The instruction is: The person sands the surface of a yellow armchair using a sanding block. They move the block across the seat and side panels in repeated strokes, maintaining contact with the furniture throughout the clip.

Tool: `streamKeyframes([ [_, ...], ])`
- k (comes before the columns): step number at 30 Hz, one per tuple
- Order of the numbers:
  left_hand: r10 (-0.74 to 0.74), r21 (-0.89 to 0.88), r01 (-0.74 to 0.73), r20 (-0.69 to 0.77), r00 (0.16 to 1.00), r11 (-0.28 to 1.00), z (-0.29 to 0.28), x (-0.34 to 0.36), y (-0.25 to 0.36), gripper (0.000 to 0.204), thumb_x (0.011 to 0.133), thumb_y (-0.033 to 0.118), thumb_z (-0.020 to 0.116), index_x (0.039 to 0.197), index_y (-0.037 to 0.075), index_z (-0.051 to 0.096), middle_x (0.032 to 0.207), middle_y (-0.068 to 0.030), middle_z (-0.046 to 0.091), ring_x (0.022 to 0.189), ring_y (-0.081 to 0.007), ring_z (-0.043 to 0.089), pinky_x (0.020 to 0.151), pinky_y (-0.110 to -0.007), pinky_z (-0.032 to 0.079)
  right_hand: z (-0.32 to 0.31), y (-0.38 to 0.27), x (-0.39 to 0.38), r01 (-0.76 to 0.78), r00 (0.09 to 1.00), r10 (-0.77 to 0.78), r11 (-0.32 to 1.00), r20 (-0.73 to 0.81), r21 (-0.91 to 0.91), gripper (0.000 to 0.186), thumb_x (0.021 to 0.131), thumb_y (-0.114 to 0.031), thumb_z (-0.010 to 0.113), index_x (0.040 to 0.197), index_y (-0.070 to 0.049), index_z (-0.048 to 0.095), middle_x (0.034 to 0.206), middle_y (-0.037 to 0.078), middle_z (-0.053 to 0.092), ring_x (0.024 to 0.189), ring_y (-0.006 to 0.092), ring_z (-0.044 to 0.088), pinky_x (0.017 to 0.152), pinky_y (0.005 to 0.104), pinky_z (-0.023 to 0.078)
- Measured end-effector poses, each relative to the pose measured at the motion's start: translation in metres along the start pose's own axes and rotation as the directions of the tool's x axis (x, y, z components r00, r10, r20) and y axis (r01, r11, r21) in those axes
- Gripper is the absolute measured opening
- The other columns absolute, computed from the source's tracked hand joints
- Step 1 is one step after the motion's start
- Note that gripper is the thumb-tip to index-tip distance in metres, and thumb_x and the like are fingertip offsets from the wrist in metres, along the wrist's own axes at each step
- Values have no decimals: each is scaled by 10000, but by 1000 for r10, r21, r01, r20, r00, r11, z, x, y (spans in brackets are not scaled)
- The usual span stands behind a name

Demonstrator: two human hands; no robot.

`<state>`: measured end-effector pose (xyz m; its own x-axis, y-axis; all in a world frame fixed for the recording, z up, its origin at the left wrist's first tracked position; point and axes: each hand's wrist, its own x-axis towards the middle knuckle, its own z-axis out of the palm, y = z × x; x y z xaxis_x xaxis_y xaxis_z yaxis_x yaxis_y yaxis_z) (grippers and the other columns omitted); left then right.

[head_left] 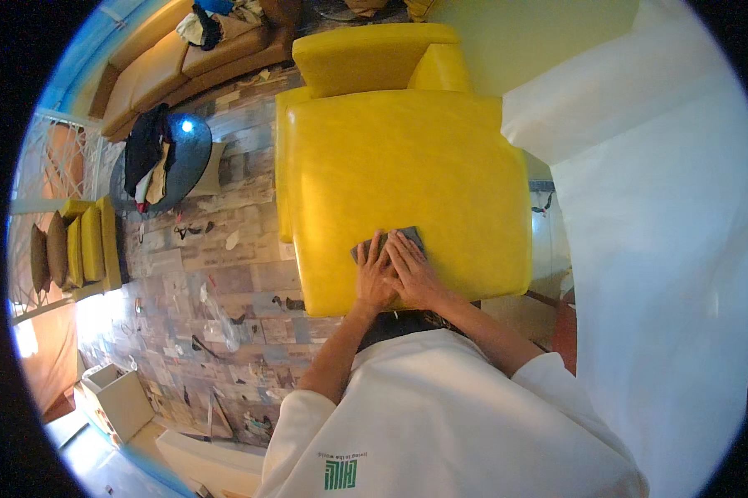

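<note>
Pressing flat on a small grey cloth (388, 242), both hands are seen side by side on the near part of a glossy yellow seat cushion (407, 183). Most of the cloth is hidden under the fingers; only its far edge and two corners show, so its full shape cannot be made out. The left hand (374, 278) is spread open, palm down, with its fingers laid on the left half of the cloth. The right hand (415, 278) is likewise open and flat, its fingers overlapping the left hand slightly and covering the right half of the cloth. Nothing is gripped by either hand; the cloth is only held down against the cushion. The near edge of the cushion is partly hidden by the forearms and by dark hair below the wrists. The yellow backrest (365, 54) is seen at the far side. A large white sheet (664, 249) fills the right of the view and cuts off what lies behind it. To the far left, a dark round table (187, 153) piled with clothes is seen only small and warped
</note>
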<state>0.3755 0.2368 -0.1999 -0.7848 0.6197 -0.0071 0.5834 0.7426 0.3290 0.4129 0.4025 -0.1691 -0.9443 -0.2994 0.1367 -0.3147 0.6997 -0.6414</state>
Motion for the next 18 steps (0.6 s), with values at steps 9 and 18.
streamKeyframes([
  [9,-109,-15,108,-76,991,994,-2,-10,-11,710,991,571,547,1534,117,591,1782,-120,300,1651,-434,203,1253,-755,139,11,18,-3,-111,989,135,955,67,-276,836,1060,-515,588,1641,45,367,1770,216,264,1650,407,210,1314,627,162],
  [18,-99,-63,95,-59,993,993,-18,-6,-15,643,999,483,621,1522,108,610,1769,-155,310,1639,-435,233,1263,-727,175,2,12,2,-187,981,193,897,-27,-401,873,1019,-589,615,1610,29,441,1762,214,274,1644,449,178,1289,687,153],
])
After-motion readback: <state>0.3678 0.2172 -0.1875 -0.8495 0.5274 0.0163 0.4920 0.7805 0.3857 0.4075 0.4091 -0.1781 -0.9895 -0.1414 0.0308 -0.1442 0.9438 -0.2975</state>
